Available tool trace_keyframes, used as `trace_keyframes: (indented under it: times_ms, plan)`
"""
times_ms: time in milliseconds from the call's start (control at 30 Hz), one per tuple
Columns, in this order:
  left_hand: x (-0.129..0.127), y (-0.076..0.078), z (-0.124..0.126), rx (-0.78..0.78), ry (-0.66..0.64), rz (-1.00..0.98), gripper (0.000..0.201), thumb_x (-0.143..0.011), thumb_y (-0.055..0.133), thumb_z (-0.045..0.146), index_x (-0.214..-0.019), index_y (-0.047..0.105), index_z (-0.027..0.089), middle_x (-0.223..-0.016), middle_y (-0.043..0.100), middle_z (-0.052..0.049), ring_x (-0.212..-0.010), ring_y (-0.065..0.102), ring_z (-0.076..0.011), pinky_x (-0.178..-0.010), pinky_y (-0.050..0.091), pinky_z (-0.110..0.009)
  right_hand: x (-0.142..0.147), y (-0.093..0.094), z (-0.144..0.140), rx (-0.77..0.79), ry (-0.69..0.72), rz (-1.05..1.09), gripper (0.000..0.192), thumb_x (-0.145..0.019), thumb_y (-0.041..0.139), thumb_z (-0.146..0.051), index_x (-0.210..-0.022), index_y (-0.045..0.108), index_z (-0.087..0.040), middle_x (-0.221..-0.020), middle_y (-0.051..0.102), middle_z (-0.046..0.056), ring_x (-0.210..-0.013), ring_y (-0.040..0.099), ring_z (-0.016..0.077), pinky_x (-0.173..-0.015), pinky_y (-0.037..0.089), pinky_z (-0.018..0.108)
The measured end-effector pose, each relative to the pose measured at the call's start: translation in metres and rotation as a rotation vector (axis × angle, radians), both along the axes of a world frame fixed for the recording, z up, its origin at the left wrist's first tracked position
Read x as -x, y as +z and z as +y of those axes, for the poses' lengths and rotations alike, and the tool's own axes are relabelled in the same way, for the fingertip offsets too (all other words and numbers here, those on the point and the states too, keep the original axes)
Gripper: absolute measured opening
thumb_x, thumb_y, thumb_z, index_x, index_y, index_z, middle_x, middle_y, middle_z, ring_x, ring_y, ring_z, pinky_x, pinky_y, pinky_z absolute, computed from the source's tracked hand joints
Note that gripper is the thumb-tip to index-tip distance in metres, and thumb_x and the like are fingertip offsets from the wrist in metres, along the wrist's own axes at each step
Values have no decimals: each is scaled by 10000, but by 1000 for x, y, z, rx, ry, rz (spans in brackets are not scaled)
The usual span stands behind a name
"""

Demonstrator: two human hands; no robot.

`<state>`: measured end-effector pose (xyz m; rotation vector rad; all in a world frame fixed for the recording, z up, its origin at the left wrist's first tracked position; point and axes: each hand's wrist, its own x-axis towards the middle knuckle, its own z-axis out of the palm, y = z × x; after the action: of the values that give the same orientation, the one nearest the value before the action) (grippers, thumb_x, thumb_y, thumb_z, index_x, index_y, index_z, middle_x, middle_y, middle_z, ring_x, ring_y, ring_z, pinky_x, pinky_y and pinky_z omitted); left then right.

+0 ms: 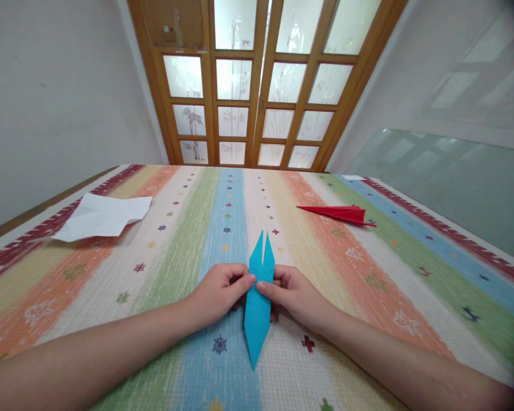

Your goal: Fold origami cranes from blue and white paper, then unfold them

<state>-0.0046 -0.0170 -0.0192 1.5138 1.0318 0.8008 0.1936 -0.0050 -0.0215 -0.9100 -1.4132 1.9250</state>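
Item: blue folded paper (257,311), pinched between both my hands at its middle.

My left hand (219,292) and right hand (294,294) nip it from either side, equally near; its long axis runs straight away from me, single point near, split tips far. Beyond: red folded paper (340,213), white sheet (100,217), striped tablecloth (368,274).

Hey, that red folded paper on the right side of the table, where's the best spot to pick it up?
Probably at the wide end of the red folded paper, nearest the table's right edge. It lies flat and tapers to a thin point toward the middle, so pinch the broader part from above, coming in from the right.
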Motion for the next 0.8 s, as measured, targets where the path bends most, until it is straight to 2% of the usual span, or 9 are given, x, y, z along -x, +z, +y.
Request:
trace_keyframes:
  times_ms: [100,233,333,500,667,800]
  plan:
    - [-1,-2,-2,-21,25,-54,285,-920,600,404,-758,531,180,-621,507,36,-550,509,-114,-506,427,-220,-1,-2,0,0,39,21,328,-837,750,-449,-929,671,-143,-699,689,22,-528,616,119,-488,490,223]
    - [-1,-2,-3,-73,167,-234,230,-885,668,369,-936,516,205,-785,560,23,-632,546,-123,-505,478,-218,-2,-1,0,32,111,43,296,-809,784,-408,-887,684,-141,-729,681,16,-557,582,96,-549,467,220]
    - [1,1,-2,-114,207,-248,222,-866,693,358,-935,564,191,-858,592,-4,-695,568,-129,-547,510,-223,-1,3,-3,31,137,12,317,-757,825,-405,-868,687,-142,-741,678,11,-592,584,104,-604,476,240]
    - [2,7,-1,-18,207,-202,233,-821,721,373,-821,630,159,-727,607,3,-592,551,-109,-533,479,-219,1,11,-5,-2,143,-45,337,-737,836,-402,-924,709,-152,-800,691,23,-637,594,124,-639,479,262]
    - [-1,5,1,108,221,-231,264,-764,762,378,-840,650,151,-645,618,15,-495,529,-94,-472,420,-209,1,8,-3,-64,104,-33,364,-814,756,-492,-929,702,-152,-761,648,17,-612,531,114,-590,435,237]
    - [-2,2,1,145,190,-244,267,-759,770,364,-863,646,152,-651,626,16,-495,522,-88,-469,416,-199,0,5,-2,-105,30,-67,375,-819,744,-507,-868,695,-139,-726,605,8,-587,458,99,-554,376,221]
